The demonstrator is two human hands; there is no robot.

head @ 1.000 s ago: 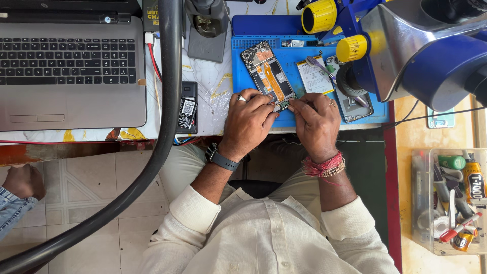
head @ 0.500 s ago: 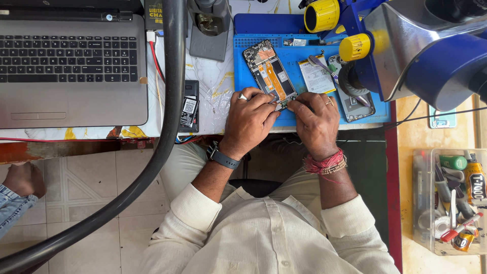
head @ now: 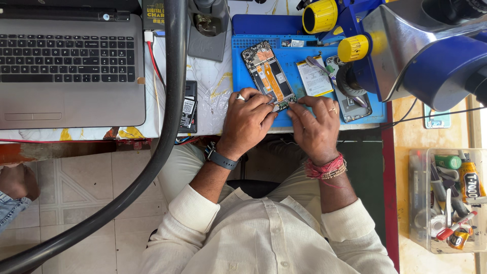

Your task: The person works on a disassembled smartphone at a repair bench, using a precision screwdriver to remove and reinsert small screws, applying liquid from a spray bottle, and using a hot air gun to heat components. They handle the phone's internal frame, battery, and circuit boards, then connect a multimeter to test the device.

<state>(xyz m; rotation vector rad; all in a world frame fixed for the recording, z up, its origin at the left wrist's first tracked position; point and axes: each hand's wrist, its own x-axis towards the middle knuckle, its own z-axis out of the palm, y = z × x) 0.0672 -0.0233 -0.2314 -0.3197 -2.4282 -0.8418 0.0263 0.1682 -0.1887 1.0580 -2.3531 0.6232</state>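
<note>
An opened phone (head: 268,75) with its back off, showing orange flex cable and circuit board, lies tilted on a blue work mat (head: 291,71). My left hand (head: 247,122) has its fingers pinched at the phone's lower end, a ring on one finger and a dark watch on the wrist. My right hand (head: 317,124), with red thread bands at the wrist, presses its fingertips at the same lower corner. Whether a small tool sits between the fingers is hidden. A pale battery (head: 314,77) lies on the mat just right of the phone.
A grey laptop (head: 68,63) fills the left of the table. A thick black hose (head: 167,116) curves down past it. A blue microscope with yellow knobs (head: 406,45) overhangs the mat's right. A dark phone (head: 188,106) lies left of my hand. A clear box of tools (head: 446,200) sits at right.
Both hands stay at the phone's lower end; the fingers have shifted only slightly. The phone has not moved.
</note>
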